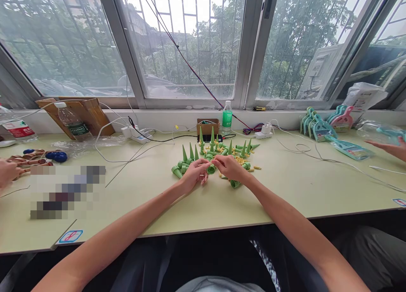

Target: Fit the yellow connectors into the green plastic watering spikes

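Observation:
My left hand (pixel 196 173) is closed at the fingertips on a green plastic spike (pixel 211 169), its round open end facing me. Right against it, my right hand (pixel 231 167) pinches thumb and forefinger together; what lies between them is hidden. Around both hands are several more hollow green cone-shaped spikes. Some stand point up, like the tall spike (pixel 212 139) behind my hands, and others lie on their sides, like the spike (pixel 176 172) left of my left hand. Small yellow plastic pieces (pixel 241 161) are scattered among them, mostly behind and right of my right hand.
A small cardboard box (pixel 207 127) and a green-labelled bottle (pixel 227 117) stand at the back of the table (pixel 311 190). White cables (pixel 293 150) run across both sides. Teal dustpan sets (pixel 319 127) are at right, wooden toys (pixel 34 158) at left. Another person's hand (pixel 391 147) shows on the right, another (pixel 8 173) on the left.

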The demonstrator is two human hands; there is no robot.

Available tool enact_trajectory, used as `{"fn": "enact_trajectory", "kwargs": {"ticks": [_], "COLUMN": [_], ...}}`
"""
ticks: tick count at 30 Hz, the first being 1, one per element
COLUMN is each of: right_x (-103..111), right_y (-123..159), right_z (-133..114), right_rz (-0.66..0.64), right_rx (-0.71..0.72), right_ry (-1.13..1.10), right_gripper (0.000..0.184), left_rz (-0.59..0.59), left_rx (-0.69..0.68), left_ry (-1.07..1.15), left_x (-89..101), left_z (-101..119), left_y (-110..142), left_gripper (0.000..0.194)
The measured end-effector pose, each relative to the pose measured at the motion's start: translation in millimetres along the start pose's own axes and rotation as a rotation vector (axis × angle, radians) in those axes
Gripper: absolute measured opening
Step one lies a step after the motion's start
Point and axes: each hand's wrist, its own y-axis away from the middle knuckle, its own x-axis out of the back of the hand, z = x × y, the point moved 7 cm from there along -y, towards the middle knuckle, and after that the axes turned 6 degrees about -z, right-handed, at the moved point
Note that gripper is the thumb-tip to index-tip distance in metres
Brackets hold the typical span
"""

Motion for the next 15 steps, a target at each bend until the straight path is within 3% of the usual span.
{"fn": "enact_trajectory", "kwargs": {"ticks": [15], "right_x": [-1.1], "right_y": [-1.3], "right_z": [2.2], "right_rz": [0.003], "right_rx": [0.009], "right_ry": [-0.035], "right_gripper": [0.038], "left_rz": [-0.014], "left_rx": [-0.052], "left_ry": [-0.057], "left_x": [2.4], "left_z": [0.6], "left_y": [-0.5], "left_gripper": [0.037]}}
